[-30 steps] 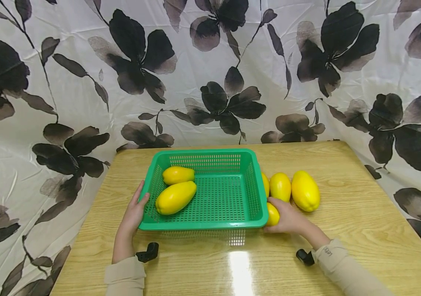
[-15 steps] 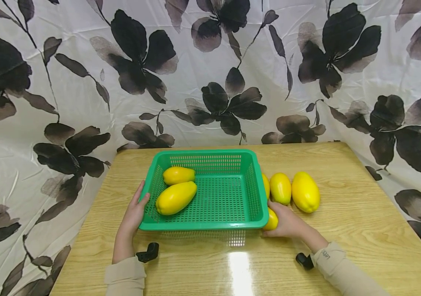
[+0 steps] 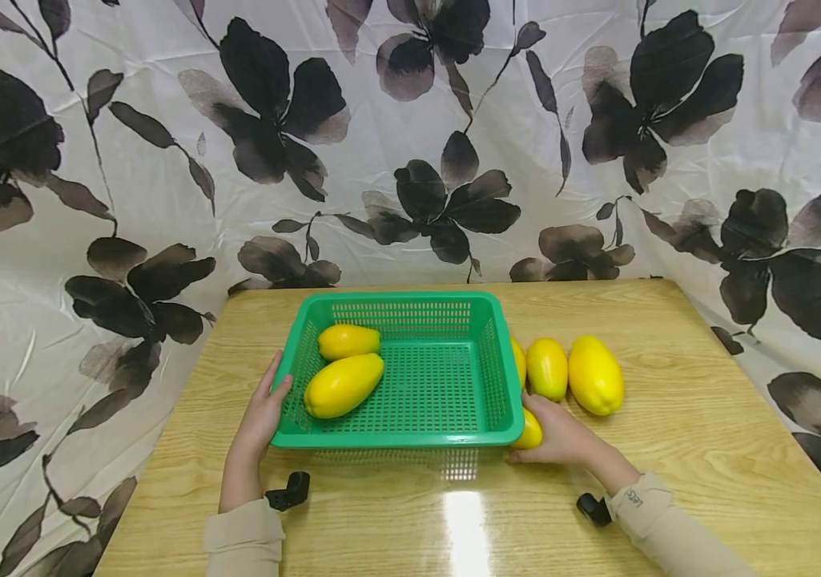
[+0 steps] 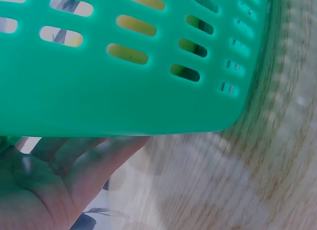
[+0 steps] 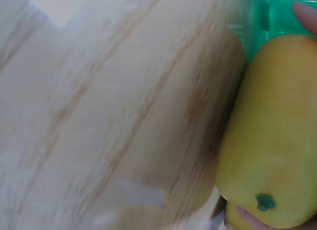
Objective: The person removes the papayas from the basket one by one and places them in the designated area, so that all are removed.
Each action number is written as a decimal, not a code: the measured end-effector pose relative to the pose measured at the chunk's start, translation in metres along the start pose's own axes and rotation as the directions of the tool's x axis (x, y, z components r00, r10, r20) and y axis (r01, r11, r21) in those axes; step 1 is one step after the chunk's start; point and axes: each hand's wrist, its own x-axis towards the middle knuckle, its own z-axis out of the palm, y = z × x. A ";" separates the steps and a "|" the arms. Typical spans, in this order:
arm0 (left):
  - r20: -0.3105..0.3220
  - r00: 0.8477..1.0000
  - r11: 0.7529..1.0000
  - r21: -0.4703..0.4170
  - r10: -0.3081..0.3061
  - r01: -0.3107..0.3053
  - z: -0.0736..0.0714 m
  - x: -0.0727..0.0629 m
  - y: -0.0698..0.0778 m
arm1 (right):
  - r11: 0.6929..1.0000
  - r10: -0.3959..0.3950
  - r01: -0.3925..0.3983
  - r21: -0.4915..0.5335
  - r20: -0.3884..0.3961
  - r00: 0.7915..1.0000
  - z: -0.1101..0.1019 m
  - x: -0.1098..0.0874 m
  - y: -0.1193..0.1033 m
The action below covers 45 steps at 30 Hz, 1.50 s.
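Left hand (image 3: 259,415), left of centre: fingers extended, thumb apart, against perforated green plastic basket (image 3: 396,440) | Right hand (image 3: 561,430), lower right: curled round smooth yellow oblong fruit (image 5: 270,131).

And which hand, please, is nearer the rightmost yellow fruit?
Right: the right hand is just front-left of the rightmost fruit, gripping another fruit; the left hand is across the green basket.

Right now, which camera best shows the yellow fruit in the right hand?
The right wrist view: the yellow fruit looms large, green nub visible. The head view shows only part, between green basket and right hand; the left wrist view shows none I can identify.
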 end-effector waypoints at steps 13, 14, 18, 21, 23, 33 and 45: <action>-0.002 1.000 1.000 -0.001 -0.004 0.004 0.000 0.000 -0.002 | 0.999 0.022 -0.023 -0.027 -0.026 0.999 -0.019 -0.005 -0.007; -0.002 1.000 1.000 0.001 -0.001 0.001 0.000 0.000 -0.002 | 1.000 0.021 -0.021 -0.022 -0.028 0.999 -0.022 -0.005 -0.008; -0.005 1.000 1.000 0.007 0.007 -0.007 0.000 0.001 -0.001 | 1.000 0.010 -0.010 0.003 -0.028 1.000 -0.034 -0.004 -0.012; -0.005 1.000 1.000 0.007 0.004 -0.004 0.000 0.001 0.000 | 1.000 -0.004 0.005 0.029 -0.032 0.999 -0.042 -0.002 -0.016; -0.004 1.000 1.000 0.005 0.001 -0.001 0.000 0.001 0.000 | 0.999 -0.020 0.021 0.028 -0.039 0.999 -0.047 0.000 -0.018; -0.011 1.000 1.000 0.009 -0.011 0.012 0.000 -0.002 0.001 | 0.998 -0.060 0.061 0.018 -0.049 0.997 -0.071 0.011 -0.040; -0.011 1.000 1.000 0.013 0.003 -0.003 0.000 -0.002 0.002 | 0.990 -0.139 0.138 -0.031 -0.045 0.989 -0.083 0.046 -0.068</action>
